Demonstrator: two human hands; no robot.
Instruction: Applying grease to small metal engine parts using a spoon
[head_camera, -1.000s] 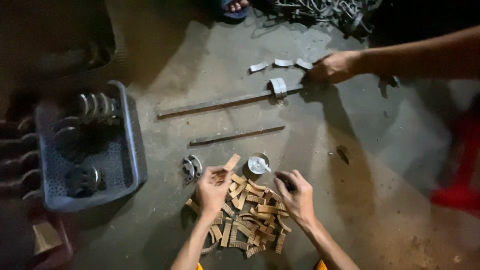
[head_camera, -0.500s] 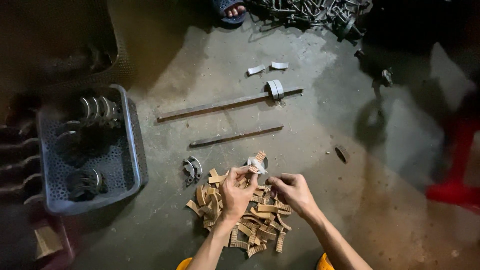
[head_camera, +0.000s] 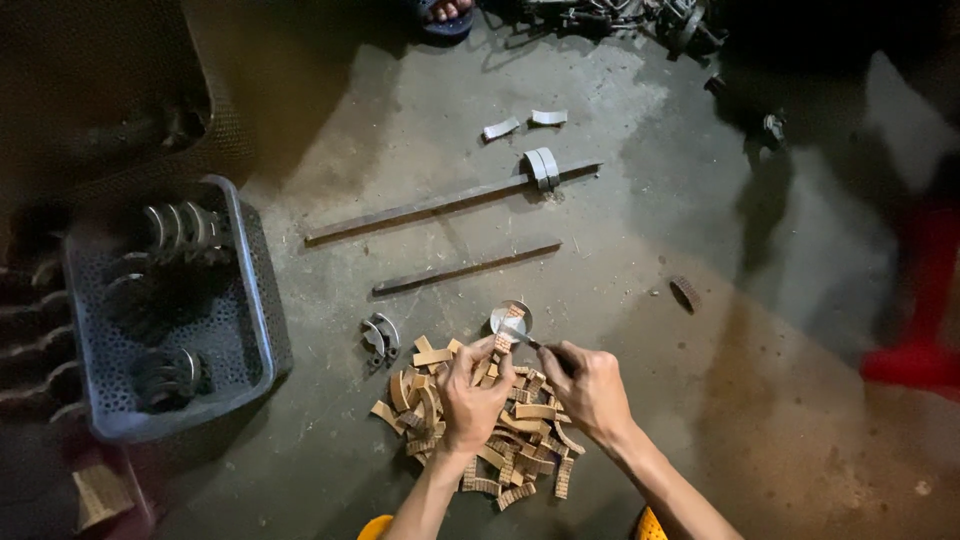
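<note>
Co-worker's arm gone from beyond the long bar (head_camera: 450, 200). Both hands have closed together above the pile of tan strips (head_camera: 480, 430). Left hand (head_camera: 470, 395) pinches one strip (head_camera: 512, 322) over the small tin (head_camera: 510, 318); right hand (head_camera: 592, 390) grips a thin tool (head_camera: 530, 342) touching that strip.

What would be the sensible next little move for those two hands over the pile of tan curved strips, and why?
Probably sweep the thin tool in the right hand along the tan strip that the left hand holds over the small round tin: the tool's tip already meets the strip there.
</note>
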